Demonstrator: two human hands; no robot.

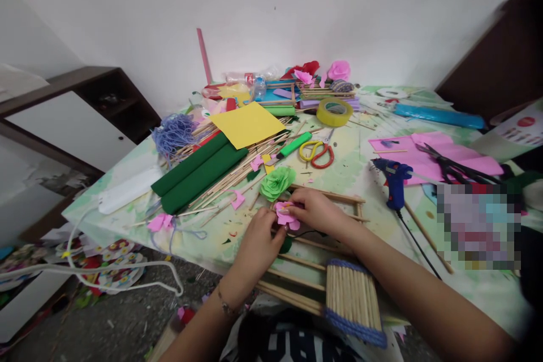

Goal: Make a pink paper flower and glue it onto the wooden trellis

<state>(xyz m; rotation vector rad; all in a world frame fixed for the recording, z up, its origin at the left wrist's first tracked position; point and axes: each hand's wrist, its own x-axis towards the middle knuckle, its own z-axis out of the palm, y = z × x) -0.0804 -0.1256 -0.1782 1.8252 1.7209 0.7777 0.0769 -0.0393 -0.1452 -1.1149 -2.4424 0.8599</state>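
Note:
A small pink paper flower point(287, 216) is pinched between my two hands over the front of the table. My left hand point(268, 233) grips its lower left edge with thumb and fingers. From the right, my right hand point(313, 210) closes its fingers on the petals. Just behind them is a green paper flower point(278, 182). Below my hands lies a frame of thin wooden sticks point(303, 262), partly hidden by my arms. A panel of sticks bound with blue yarn point(353, 297) sits at the frame's right end.
A blue glue gun point(395, 181) with a black cord stands to the right, near black scissors point(449, 164) on pink paper. Behind are red-and-yellow-handled scissors point(322, 155), a green cutter point(296, 145) and tape point(334, 111). Green paper rolls point(199, 175) and blue yarn point(173, 133) lie left.

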